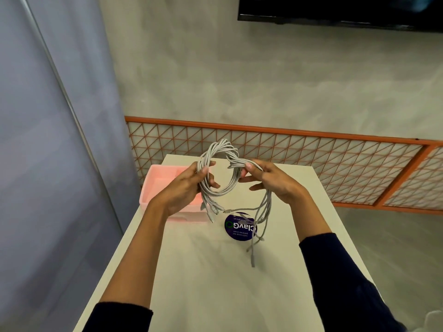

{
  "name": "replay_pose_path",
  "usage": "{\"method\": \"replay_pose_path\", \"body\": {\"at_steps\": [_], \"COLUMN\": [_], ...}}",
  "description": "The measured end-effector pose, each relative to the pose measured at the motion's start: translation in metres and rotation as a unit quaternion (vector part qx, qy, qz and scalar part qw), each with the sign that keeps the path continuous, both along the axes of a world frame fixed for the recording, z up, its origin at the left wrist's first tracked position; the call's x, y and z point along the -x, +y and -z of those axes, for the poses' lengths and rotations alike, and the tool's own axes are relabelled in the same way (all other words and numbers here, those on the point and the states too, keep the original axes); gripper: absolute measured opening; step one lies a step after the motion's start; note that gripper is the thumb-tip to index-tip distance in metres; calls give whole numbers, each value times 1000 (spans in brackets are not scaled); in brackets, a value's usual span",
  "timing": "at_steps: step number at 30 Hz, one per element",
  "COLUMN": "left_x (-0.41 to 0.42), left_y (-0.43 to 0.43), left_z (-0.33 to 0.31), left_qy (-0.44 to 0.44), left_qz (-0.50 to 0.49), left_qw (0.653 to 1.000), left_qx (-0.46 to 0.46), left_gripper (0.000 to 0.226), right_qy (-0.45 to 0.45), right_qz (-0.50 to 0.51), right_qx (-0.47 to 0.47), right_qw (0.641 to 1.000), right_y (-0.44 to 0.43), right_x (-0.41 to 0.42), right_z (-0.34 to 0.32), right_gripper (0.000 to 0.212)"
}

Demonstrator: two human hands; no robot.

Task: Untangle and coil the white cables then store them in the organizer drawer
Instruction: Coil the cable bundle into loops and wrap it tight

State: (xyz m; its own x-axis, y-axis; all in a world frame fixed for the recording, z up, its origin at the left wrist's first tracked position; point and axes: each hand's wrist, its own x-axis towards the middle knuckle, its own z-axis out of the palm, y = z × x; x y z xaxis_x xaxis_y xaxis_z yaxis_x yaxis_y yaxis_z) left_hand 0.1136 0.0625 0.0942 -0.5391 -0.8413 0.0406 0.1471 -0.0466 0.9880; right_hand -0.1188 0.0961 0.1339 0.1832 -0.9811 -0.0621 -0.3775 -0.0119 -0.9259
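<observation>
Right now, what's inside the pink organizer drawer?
Only its bare pink floor shows in the pink organizer drawer; no cables there. The left hand gripping the white cables covers its right part, so that part cannot be seen.

A white table (215, 283) carried two things. A pink drawer (165, 173) sat at its far left corner, partly hidden behind the left hand (184, 190). A round purple sticker (239, 228) lay flat below and between the hands, nearer the right hand (275, 183). The cables (237, 164) dangled beside the sticker. Whether their ends touched the top was unclear.
</observation>
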Motion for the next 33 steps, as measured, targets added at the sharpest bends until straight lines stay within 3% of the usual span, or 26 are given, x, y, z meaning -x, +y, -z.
{"method": "replay_pose_path", "body": {"at_steps": [4, 8, 12, 15, 17, 22, 29, 33], "left_x": [-16, -16, -1, 13, 25, 35, 29, 28], "left_y": [-10, -11, -15, -18, -20, -26, -29, -31], "left_z": [3, -10, -25, -32, -34, -17, -2, -4], "left_qy": [-76, -151, -217, -247, -265, -371, -391, -358], "left_qz": [60, 109, -19, -110, -102, -113, -167, -172], "left_qw": [995, 982, 974, 962, 948, 849, 801, 809], "left_qx": [17, -36, -67, 35, 146, 360, 422, 433], "left_gripper": [62, 74, 66, 73, 76, 27, 27, 25], "right_qy": [74, 167, 229, 286, 318, 325, 249, 207], "right_qz": [-6, -12, -18, -34, -53, -60, -80, -24], "right_qx": [18, 31, 44, 57, 74, 89, 57, 57], "right_qw": [997, 985, 972, 956, 944, 940, 964, 976], "right_y": [2, 1, 0, -2, -4, -1, 6, 4], "right_x": [0, -7, -13, -19, -23, -20, 0, 3], "right_z": [-9, -9, -5, -4, -5, -10, -10, -12], "right_gripper": [29, 29, 28, 27, 27, 28, 32, 51]}}
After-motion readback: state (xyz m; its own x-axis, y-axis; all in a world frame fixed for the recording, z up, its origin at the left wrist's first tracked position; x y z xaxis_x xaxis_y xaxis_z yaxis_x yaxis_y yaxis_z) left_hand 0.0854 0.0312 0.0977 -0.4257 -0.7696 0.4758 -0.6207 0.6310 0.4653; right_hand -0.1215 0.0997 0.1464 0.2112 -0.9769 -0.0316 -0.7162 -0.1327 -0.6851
